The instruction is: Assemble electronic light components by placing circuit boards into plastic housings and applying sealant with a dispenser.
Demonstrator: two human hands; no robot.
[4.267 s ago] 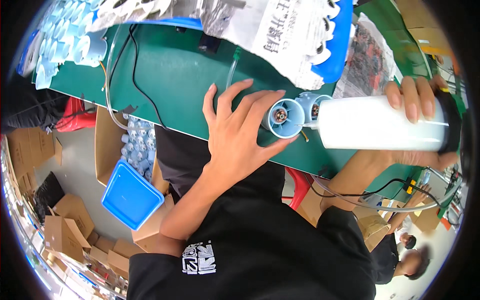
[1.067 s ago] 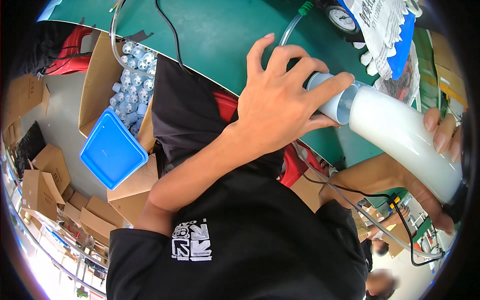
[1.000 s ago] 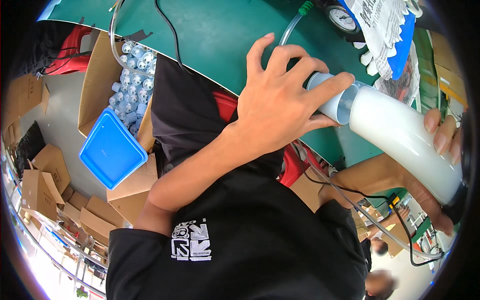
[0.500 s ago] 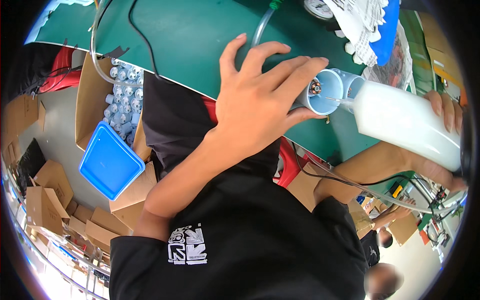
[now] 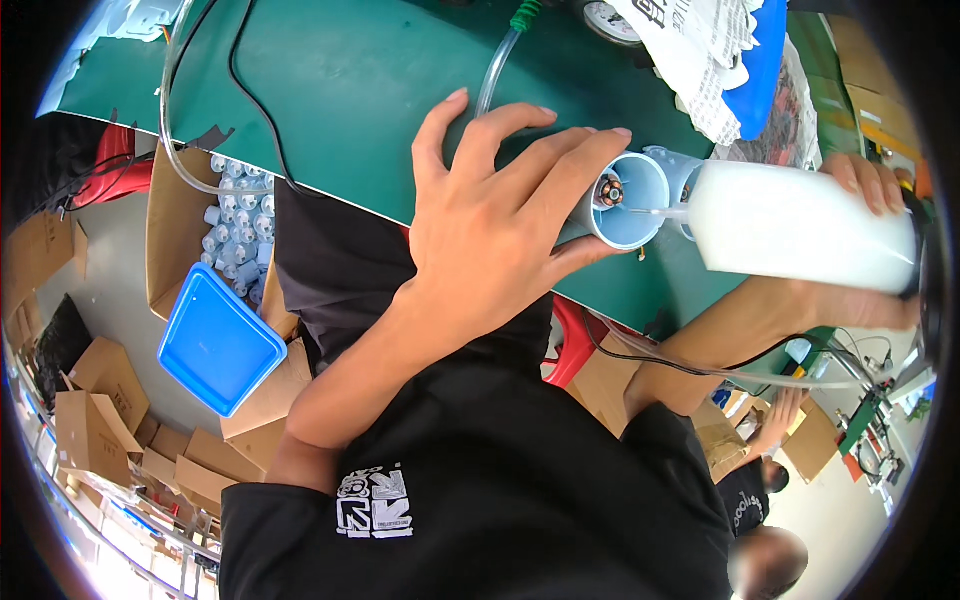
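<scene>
My left hand (image 5: 500,220) is closed around a light blue plastic cup (image 5: 653,185), whose open mouth faces right. Inside the cup sits a small round part with copper-coloured pieces (image 5: 608,191). My right hand (image 5: 868,184) grips a large dispensing syringe (image 5: 800,222), its barrel filled with white material. From the syringe's tip a thin needle (image 5: 662,211) reaches into the cup's mouth, its end close to the copper-coloured part. Whether needle and part touch, I cannot tell. A second light blue cup (image 5: 684,162) stands just behind, partly hidden.
On the green table (image 5: 350,90) lie a black cable (image 5: 236,75) and a clear hose (image 5: 492,75). A gauge (image 5: 610,22) and a blue tray (image 5: 757,85) with printed paper are at the back. Left, a carton (image 5: 175,230) holds several cups beside a blue lid (image 5: 222,340).
Both hands, the cup and the syringe have shifted slightly left and down in the picture. The syringe lies more level, and its needle end is a little closer to the copper-coloured part.
</scene>
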